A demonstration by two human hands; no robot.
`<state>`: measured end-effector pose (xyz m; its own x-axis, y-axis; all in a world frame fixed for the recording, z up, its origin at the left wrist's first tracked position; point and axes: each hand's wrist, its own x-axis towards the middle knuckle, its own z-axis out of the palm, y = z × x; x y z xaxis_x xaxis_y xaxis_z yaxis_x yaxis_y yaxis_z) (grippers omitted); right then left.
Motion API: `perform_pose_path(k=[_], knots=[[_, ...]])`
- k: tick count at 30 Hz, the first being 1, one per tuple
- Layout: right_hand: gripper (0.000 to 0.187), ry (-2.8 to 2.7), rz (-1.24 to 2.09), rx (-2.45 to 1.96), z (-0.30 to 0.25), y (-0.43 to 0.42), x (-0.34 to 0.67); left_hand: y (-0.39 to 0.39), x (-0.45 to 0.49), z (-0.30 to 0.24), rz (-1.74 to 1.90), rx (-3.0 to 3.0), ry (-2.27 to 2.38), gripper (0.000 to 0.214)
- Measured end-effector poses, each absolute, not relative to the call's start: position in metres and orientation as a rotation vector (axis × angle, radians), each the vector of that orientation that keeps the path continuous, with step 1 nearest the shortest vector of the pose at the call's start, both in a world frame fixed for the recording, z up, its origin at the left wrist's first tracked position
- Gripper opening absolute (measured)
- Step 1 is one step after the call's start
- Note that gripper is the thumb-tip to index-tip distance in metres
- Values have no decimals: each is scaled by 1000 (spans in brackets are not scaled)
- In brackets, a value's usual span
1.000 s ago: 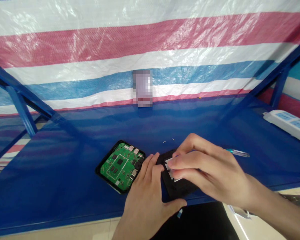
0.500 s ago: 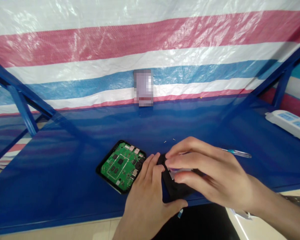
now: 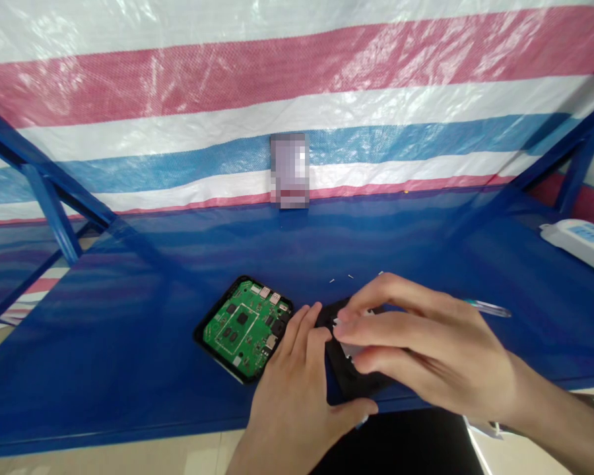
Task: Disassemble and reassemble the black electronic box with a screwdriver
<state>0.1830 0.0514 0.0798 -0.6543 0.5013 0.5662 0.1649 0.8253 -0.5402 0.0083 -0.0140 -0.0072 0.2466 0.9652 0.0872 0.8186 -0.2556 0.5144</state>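
Observation:
On the blue table, a black plastic cover (image 3: 339,376) lies under my hands, with a silvery plate (image 3: 349,348) on it. My right hand (image 3: 426,343) is bent over the cover, its fingertips and thumb closed at the plate's edges; the palm side is hidden. Fingers extended and thumb spread, my left hand (image 3: 297,389) rests against the cover's left edge. Just left of it lies an open black box with a green circuit board (image 3: 242,326) facing up, ports along its upper right side.
Small screws (image 3: 350,276) lie behind the cover. A screwdriver with a clear handle (image 3: 492,308) is to the right of my right hand. A white power strip (image 3: 579,241) sits at the far right. A blurred-out upright object (image 3: 290,171) stands at the back against the striped sheet (image 3: 188,86).
The view has shifted slightly, moving everything a little to the right. My right fingers have moved slightly on the silvery plate, showing more of the cover. My left hand keeps its place.

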Motion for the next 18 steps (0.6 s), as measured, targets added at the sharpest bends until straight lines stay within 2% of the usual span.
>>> perform_pose_path(k=[5, 12, 18], knots=[[32, -2268, 652, -462, 79, 52, 183, -15, 9, -5, 558, 2121, 1654, 64], [15, -2220, 594, -526, 74, 55, 182, -14, 9, -7, 563, 2157, 1625, 70], [30, -2292, 632, -529, 78, 54, 186, -14, 10, 1, 592, 2101, 1634, 74]])
